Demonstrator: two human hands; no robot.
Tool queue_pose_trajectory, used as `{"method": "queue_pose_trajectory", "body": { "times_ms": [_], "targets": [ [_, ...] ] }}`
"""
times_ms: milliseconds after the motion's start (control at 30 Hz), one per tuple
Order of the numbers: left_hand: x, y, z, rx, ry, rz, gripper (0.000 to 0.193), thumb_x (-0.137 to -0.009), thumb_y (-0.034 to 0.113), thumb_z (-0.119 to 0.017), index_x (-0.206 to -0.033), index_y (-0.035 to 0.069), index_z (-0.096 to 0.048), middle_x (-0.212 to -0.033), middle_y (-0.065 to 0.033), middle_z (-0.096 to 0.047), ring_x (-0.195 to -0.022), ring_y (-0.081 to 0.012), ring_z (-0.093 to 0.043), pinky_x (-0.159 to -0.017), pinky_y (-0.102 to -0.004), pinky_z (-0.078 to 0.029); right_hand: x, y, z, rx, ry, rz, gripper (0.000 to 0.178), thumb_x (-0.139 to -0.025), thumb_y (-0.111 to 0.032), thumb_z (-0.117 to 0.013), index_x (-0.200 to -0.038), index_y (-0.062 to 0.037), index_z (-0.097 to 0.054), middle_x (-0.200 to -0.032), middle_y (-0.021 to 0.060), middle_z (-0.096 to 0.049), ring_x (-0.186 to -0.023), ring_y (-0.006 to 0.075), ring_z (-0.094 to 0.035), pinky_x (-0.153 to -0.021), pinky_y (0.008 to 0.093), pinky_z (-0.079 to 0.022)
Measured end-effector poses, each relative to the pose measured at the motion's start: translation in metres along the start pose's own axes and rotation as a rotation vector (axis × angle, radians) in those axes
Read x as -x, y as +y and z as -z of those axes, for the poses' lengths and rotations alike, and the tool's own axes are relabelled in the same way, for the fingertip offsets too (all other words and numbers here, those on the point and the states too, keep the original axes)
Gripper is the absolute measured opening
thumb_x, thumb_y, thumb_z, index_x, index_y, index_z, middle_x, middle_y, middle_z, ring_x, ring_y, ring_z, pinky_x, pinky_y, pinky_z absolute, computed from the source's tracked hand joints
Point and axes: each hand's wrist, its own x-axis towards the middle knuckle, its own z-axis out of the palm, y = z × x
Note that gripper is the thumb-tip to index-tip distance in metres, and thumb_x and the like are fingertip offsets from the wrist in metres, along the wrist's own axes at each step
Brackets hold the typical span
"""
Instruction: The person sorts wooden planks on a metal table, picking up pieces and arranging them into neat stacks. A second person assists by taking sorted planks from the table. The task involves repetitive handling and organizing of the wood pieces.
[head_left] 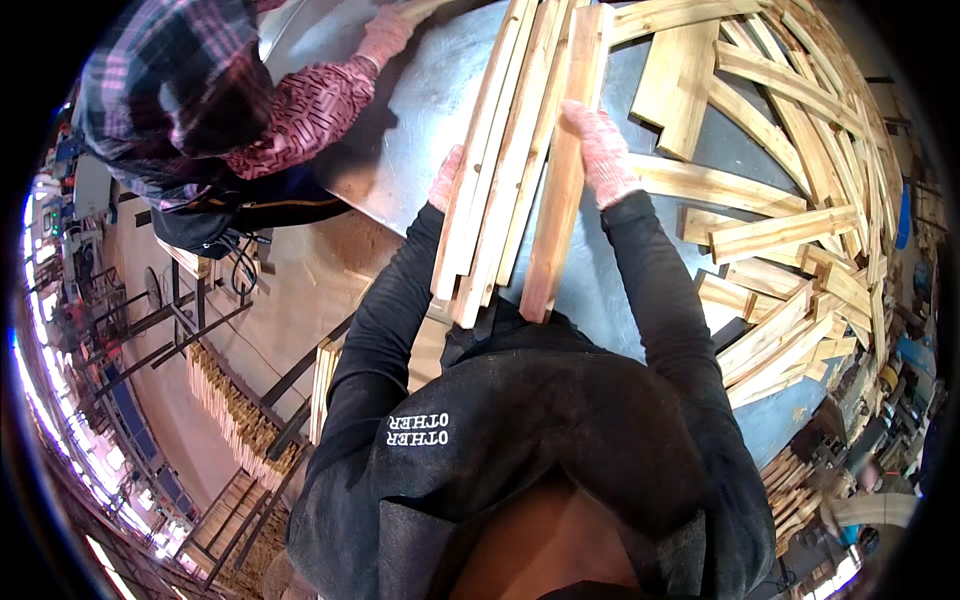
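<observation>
My left hand [446,178], in a pinkish work glove, is closed around the outer side of several long wooden strips [505,160]. Most of its fingers are hidden by the wood. Against the edge of another wooden strip [562,190], reddish at its near end, presses my gloved right hand [600,158], thumb on top. This strip stands slightly apart from the others at its near end. All of these pieces run lengthwise away from my body, above a metal table [420,105].
Loose wooden boards [790,180] lie heaped across the table's right side. At the far left a co-worker in a plaid hood reaches over the table, a gloved hand [385,35] on a piece of wood. Stacked strips [240,420] rest on a metal rack at lower left.
</observation>
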Motion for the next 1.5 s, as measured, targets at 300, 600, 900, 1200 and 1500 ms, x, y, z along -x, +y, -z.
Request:
{"method": "queue_pose_trajectory", "body": {
  "times_ms": [300, 600, 900, 1200, 1500],
  "targets": [
    [0.010, 0.044, -0.052, -2.140, 0.756, 0.032, 0.061, -0.097, 0.051, -0.039, -0.125, 0.000, -0.057, -0.110, -0.0270, -0.064, -0.101, -0.0395, -0.063, -0.090, -0.0419, -0.048, -0.008, 0.044, -0.026, 0.915, 0.073, 0.154, 0.027, -0.092, -0.023, -0.054, -0.107, -0.0078, -0.071, -0.109, 0.0147, -0.065, -0.108, 0.0302, -0.060, -0.096, 0.0364, -0.045],
    [0.038, -0.017, -0.048, -2.218, 0.786, -0.407, 0.115, -0.068, 0.037, -0.075, -0.151, -0.003, -0.007, -0.125, -0.0317, -0.048, -0.110, -0.0424, -0.056, -0.093, -0.0450, -0.048, 0.015, 0.056, 0.005, 0.225, -0.096, -0.007, 0.036, -0.087, -0.021, -0.069, -0.113, 0.0011, -0.060, -0.094, 0.0098, -0.065, -0.088, 0.0181, -0.064, -0.083, 0.0305, -0.051],
    [0.076, 0.085, -0.077, -2.546, 0.989, -0.121, 0.102, -0.075, 0.039, -0.073, -0.153, 0.007, -0.014, -0.128, -0.0276, -0.051, -0.115, -0.0428, -0.055, -0.094, -0.0467, -0.047, 0.035, 0.015, 0.022, 0.429, 0.445, 0.117, 0.059, -0.097, -0.032, -0.058, -0.143, -0.0035, -0.035, -0.120, 0.0149, -0.060, -0.110, 0.0232, -0.059, -0.096, 0.0385, -0.044],
    [0.001, -0.090, -0.112, -1.947, 0.093, -0.171, 0.073, -0.081, 0.014, -0.064, -0.147, 0.004, -0.032, -0.123, -0.0212, -0.060, -0.111, -0.0312, -0.060, -0.093, -0.0409, -0.050, -0.040, 0.019, 0.046, 1.113, 0.579, 0.375, 0.060, -0.096, -0.020, -0.054, -0.145, 0.0055, -0.031, -0.140, 0.0230, -0.044, -0.132, 0.0382, -0.043, -0.110, 0.0393, -0.035],
    [0.038, 0.168, -0.098, -2.073, 0.474, -0.644, 0.057, -0.087, 0.010, -0.063, -0.141, 0.012, -0.045, -0.112, -0.0135, -0.066, -0.096, -0.0228, -0.065, -0.084, -0.0329, -0.051, -0.035, -0.099, 0.060, 1.568, 0.893, -0.031, 0.117, -0.067, -0.067, -0.072, -0.151, -0.0052, -0.017, -0.150, 0.0313, -0.022, -0.138, 0.0452, -0.027, -0.109, 0.0534, -0.029]
  ]
}}
